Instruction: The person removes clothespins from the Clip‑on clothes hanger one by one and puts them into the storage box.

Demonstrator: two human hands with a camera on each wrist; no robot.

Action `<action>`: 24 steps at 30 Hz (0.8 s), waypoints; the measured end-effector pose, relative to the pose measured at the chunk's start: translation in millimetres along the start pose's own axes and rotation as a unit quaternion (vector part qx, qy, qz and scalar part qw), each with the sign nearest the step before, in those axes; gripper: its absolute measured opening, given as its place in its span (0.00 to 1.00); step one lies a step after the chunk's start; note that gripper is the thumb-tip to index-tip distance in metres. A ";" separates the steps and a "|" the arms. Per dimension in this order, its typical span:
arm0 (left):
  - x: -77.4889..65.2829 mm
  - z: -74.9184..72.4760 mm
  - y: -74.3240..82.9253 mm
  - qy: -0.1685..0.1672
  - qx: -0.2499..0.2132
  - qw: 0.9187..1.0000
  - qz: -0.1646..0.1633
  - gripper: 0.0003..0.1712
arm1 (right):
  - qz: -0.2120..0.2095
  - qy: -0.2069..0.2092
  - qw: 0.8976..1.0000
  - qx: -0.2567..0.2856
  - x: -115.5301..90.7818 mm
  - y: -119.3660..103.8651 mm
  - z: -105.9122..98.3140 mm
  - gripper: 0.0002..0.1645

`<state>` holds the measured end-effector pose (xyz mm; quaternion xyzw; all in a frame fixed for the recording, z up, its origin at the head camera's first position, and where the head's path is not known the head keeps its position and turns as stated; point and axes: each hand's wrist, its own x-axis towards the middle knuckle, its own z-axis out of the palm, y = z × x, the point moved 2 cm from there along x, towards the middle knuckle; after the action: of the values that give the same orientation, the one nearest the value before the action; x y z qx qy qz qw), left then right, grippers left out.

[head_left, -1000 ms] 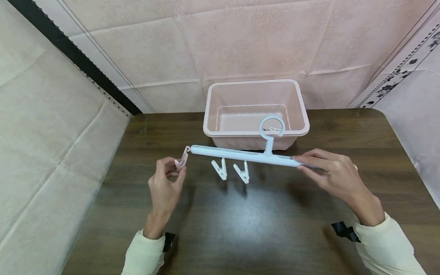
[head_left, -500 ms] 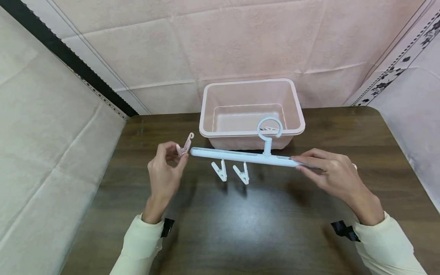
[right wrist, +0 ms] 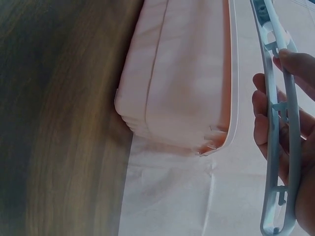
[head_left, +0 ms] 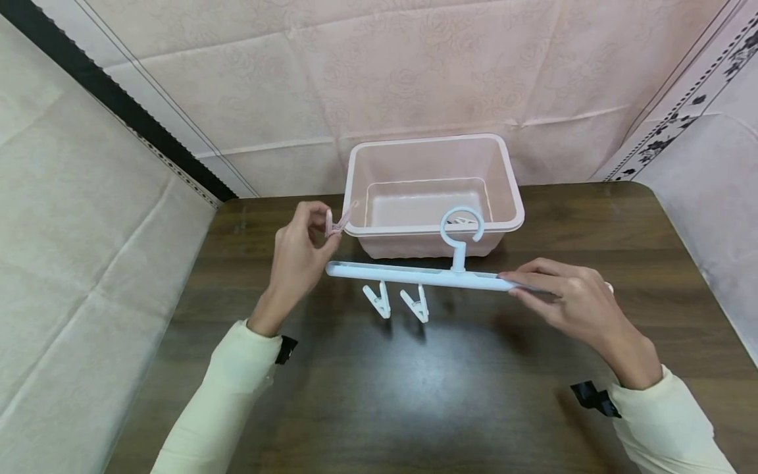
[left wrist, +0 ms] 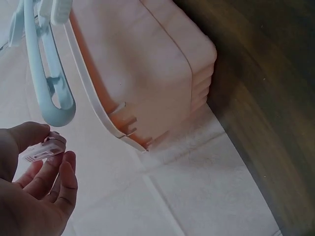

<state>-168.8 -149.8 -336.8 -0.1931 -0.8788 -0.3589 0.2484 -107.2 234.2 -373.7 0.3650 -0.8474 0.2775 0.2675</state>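
My left hand (head_left: pixel 299 257) pinches a small pink clothespin (head_left: pixel 333 226) with a hook at one end, beside the left rim of the pink plastic bin. In the left wrist view the clothespin (left wrist: pixel 47 149) sits between thumb and fingers, just below the hanger's rounded end. My right hand (head_left: pixel 571 299) grips the right end of a light blue clothes hanger (head_left: pixel 408 274), its round hook pointing up and overlapping the bin. Two pale clothespins (head_left: pixel 379 301) hang under its left half. The right wrist view shows thumb and fingers around the hanger's slotted bar (right wrist: pixel 270 162).
The bin (head_left: pixel 426 247) stands at the back of the dark wooden table (head_left: pixel 414 408), with a few pale clips (head_left: pixel 460 221) inside near its front wall. Patterned light cloth (head_left: pixel 426 72) covers the wall behind and both sides.
My left hand has moved up and away from the hanger's left end with the pink clothespin, toward the bin's left rim. The hanger has dipped slightly; my right hand stays in place.
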 end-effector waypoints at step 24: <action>67.0 49.8 -5.1 -0.149 0.014 0.986 -0.070 0.24 | -0.018 0.019 1.000 -0.003 -6.3 2.1 2.0 0.24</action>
<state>-240.1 -106.2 -331.8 -0.1787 -0.9225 -0.3299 0.0912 -105.6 237.0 -379.8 0.3742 -0.8362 0.2770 0.2898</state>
